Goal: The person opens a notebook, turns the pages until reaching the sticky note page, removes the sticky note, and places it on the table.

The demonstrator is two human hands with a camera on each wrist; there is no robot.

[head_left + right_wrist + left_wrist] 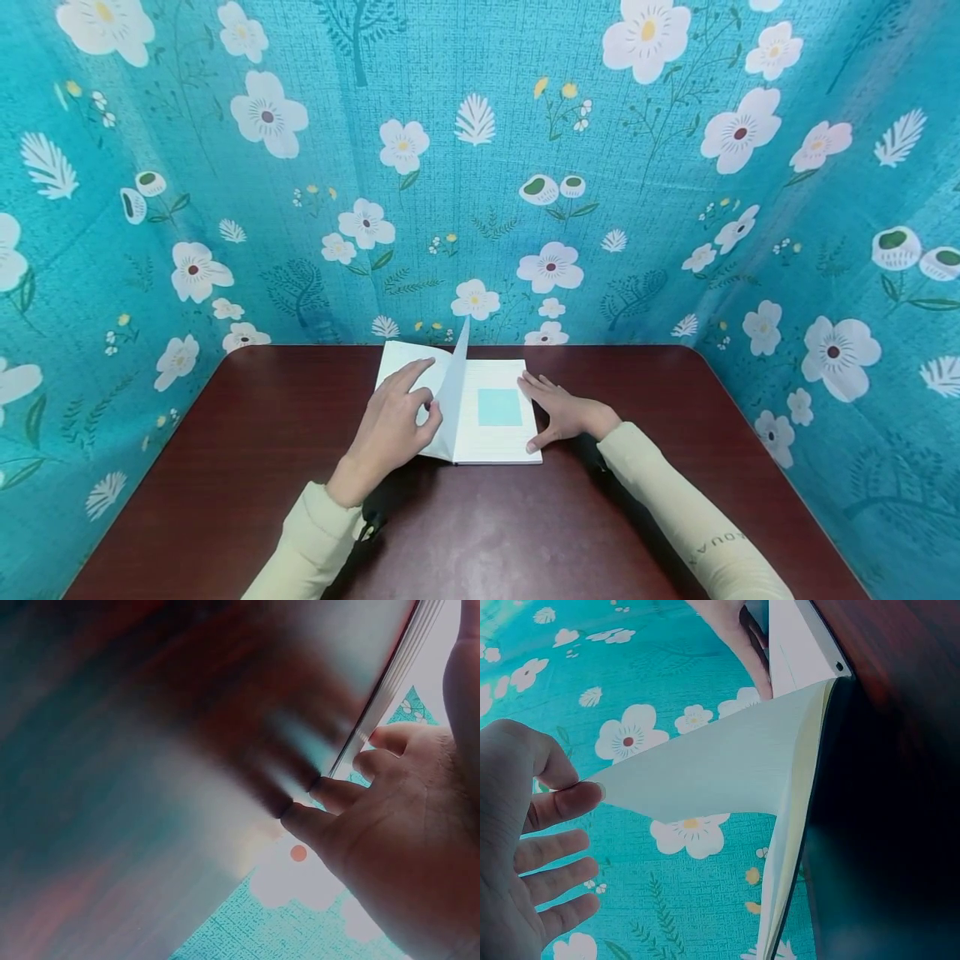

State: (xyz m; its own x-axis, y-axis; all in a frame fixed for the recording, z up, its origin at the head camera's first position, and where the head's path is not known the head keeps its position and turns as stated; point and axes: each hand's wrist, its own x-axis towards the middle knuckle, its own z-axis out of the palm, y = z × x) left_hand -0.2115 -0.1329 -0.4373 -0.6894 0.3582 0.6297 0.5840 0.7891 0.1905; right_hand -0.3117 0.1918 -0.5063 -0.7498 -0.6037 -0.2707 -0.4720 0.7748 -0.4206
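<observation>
An open notebook (487, 450) with lined white pages lies on the table, a pale blue square (499, 407) on its right-hand page. Between the thumb and index finger of my left hand (395, 417) a lifted page (705, 769) is pinched by its corner. That page stands nearly upright above the spine, and the other left fingers are spread away from it. My right hand (564, 410) rests at the notebook's right edge, thumb near the lower corner and fingers higher up. In the right wrist view, its fingertips (300, 817) touch the table beside the stacked page edges.
The dark reddish-brown table (247, 467) has a glossy top that reflects the right fingers. A teal curtain (480, 208) with white flowers hangs behind the table's far edge and along both sides.
</observation>
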